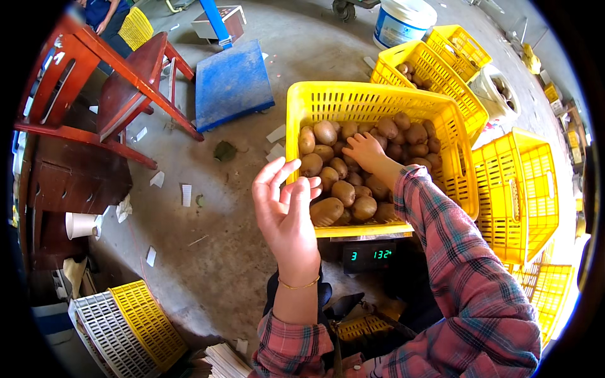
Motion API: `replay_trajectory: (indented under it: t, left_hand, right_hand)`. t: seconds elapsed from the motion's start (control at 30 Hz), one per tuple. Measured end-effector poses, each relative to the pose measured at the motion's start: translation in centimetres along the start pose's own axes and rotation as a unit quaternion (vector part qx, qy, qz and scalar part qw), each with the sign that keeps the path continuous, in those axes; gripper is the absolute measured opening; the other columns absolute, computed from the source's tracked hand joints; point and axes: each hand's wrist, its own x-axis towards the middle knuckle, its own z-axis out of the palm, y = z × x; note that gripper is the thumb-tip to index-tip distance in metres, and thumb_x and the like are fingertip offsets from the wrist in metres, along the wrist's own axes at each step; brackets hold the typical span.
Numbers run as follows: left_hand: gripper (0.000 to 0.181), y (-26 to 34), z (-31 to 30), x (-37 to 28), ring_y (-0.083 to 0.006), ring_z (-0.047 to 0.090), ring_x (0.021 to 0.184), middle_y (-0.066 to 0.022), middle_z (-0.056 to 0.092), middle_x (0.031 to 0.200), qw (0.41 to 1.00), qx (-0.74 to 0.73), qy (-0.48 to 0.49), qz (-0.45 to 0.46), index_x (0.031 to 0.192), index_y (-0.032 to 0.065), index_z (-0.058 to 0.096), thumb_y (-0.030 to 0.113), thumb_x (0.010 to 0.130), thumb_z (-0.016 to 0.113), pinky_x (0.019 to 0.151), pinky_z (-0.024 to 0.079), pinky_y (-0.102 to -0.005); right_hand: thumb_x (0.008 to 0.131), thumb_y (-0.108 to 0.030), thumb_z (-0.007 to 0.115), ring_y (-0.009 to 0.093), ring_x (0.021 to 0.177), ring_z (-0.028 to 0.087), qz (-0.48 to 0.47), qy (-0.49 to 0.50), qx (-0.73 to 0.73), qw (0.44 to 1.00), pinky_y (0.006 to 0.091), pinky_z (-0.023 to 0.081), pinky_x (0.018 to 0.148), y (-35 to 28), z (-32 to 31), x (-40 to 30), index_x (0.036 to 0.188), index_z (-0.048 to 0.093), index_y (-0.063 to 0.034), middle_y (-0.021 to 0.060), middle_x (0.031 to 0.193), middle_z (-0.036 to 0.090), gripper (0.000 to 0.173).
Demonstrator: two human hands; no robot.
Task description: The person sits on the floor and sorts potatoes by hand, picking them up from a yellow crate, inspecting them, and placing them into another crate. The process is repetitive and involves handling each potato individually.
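A yellow plastic crate holds many brown kiwifruit and sits on a scale whose dark display shows green digits at its near side. My left hand is raised at the crate's left near corner, fingers apart and curled, with nothing in it. Inside the crate, my right hand reaches down onto the kiwifruit near the middle, palm down. Its fingertips touch the fruit; whether they grip one is hidden.
More yellow crates stand to the right, beside a white bucket. A blue platform scale and a red wooden chair are at upper left. A seated person is at the top left. Paper scraps lie on the floor.
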Motion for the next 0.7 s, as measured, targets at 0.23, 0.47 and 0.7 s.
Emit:
replay_trajectory:
  t: [0.23, 0.47, 0.7]
  left_hand:
    - [0.03, -0.2, -0.5, 0.2, -0.0197, 0.057, 0.096, -0.0072, 0.055, 0.117, 0.995, -0.052, 0.034, -0.073, 0.118, 0.0077, 0.053, 0.011, 0.088, 0.058, 0.083, 0.047, -0.032]
    - [0.048, -0.2, -0.5, 0.1, -0.0184, 0.043, 0.12, -0.0062, 0.047, 0.129, 0.989, -0.059, 0.084, -0.105, 0.127, 0.0091, 0.049, 0.034, 0.088, 0.062, 0.1, 0.036, -0.0368]
    - [0.051, 0.4, -3.2, 1.7, -0.0225, 0.056, 0.102, -0.0093, 0.055, 0.113, 0.953, -0.238, 0.165, -0.087, 0.121, 0.006, 0.048, 0.04, 0.086, 0.065, 0.092, 0.049, -0.0344]
  right_hand:
    - [0.065, -0.043, 0.075, 0.034, 0.115, 0.052, 0.232, 0.008, 0.453, 0.861, 0.0395, 0.043, 0.096, 1.1, -5.0, -0.9, 0.132, 0.044, -0.0044, 0.024, 0.122, 0.054, 0.083]
    - [0.073, -0.063, 0.057, 0.033, 0.097, 0.061, 0.038, 0.029, 0.65, 0.759, 0.0395, 0.048, 0.086, -4.9, -20.6, -1.7, 0.111, 0.054, 0.0042, 0.0235, 0.101, 0.063, 0.077]
    - [0.092, -0.038, 0.057, 0.021, 0.074, 0.064, 0.026, 0.218, 0.664, 0.715, 0.0315, 0.051, 0.07, -7.1, -21.7, 1.0, 0.095, 0.067, -0.0005, 0.0134, 0.078, 0.066, 0.039]
